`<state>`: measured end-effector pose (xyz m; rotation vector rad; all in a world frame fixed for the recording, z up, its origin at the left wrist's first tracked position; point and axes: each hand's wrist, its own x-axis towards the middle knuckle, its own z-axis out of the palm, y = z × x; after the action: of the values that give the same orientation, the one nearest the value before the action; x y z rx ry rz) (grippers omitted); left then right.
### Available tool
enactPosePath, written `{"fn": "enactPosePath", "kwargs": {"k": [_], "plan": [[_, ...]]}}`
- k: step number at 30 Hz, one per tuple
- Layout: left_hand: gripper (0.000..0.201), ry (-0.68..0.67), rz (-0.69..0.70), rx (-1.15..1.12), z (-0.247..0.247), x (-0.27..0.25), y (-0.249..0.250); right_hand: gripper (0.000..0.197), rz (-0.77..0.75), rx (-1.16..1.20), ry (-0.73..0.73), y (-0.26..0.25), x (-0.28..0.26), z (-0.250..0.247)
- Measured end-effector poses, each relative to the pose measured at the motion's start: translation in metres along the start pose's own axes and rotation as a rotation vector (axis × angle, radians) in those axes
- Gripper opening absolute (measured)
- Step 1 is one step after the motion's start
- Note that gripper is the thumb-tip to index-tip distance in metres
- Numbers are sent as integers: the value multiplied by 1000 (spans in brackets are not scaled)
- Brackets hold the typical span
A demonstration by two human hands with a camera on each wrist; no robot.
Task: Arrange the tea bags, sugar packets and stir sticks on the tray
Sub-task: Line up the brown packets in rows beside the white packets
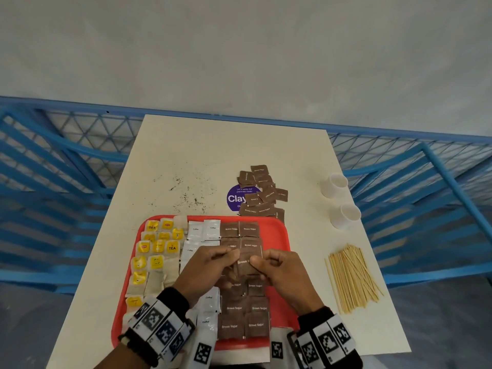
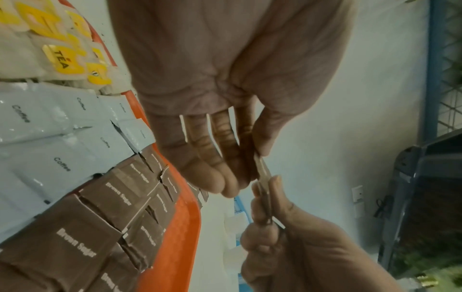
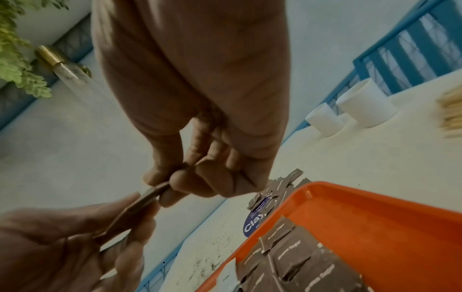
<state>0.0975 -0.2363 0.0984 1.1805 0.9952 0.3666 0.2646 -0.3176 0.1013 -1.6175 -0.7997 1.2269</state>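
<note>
A red tray [image 1: 277,230] holds yellow-tagged tea bags [image 1: 157,251] on its left, white coffee packets [image 1: 203,230] in the middle and two columns of brown sugar packets [image 1: 245,310] to their right. Above these columns both hands hold a thin brown sugar packet [image 1: 245,265] between them. My left hand [image 1: 231,255] pinches its left edge with thumb and fingers [image 2: 257,164]. My right hand [image 1: 257,262] pinches the other edge [image 3: 170,183]. In the wrist views the packet [image 2: 263,171] appears edge-on, clear of the tray.
Loose brown sugar packets [image 1: 262,194] lie piled beyond the tray, partly over a purple sticker [image 1: 235,198]. Wooden stir sticks [image 1: 351,278] lie in a heap right of the tray, behind them two white cups [image 1: 334,185] [image 1: 344,215]. Dark crumbs [image 1: 186,193] dot the table. Blue railing surrounds it.
</note>
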Motion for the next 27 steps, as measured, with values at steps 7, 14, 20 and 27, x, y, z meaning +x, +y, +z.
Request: {"fn": "enactPosePath", "kwargs": {"k": [7,14,20,27], "plan": [[25,133,4,183,2,10,-25,23,173,-160,77,53,16,-31],[36,171,-58,293,-5,17,-50,23,344,-330,72,106,29,-30],[49,259,-16,468,-12,30,-44,44,268,-569,119,99,32,-36],[51,253,43,590,-23,68,-6,38,157,-600,176,46,89,-67]]}}
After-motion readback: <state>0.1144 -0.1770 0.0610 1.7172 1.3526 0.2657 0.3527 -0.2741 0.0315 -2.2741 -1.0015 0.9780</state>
